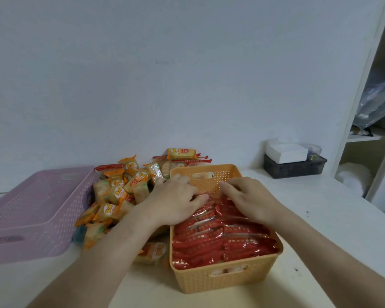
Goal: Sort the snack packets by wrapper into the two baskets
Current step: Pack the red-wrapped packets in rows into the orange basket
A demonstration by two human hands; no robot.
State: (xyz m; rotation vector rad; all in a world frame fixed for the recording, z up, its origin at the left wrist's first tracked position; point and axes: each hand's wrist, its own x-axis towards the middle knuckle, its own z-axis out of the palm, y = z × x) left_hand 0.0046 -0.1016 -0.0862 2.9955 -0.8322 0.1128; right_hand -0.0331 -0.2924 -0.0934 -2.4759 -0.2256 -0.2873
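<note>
Head view, looking down at a white table (309,218). Orange basket (227,278) sits right of centre, packed with red packets (220,238) lying in overlapping rows. Left hand (176,203) lies palm-down over the far left part of the basket, fingers spread flat, fingertips touching the far end of the red rows; not clearly gripping anything. Right hand (251,198) lies palm-down beside it over the far right part, fingers loosely curled onto the same packets; cannot tell whether any packet is pinched beneath. The two hands are close but apart.

Pile of yellow-orange packets (118,196) lies loose on the table just left of the orange basket, partly under the left forearm, with a few red-edged ones mixed in at the back. Pink basket (31,216) stands left of the pile, touching it; its inside is not readable.

Plain pale wall (165,74) behind. Dark box (293,167) with white tissues on the table at far right; white shelving (365,107) beyond it.
</note>
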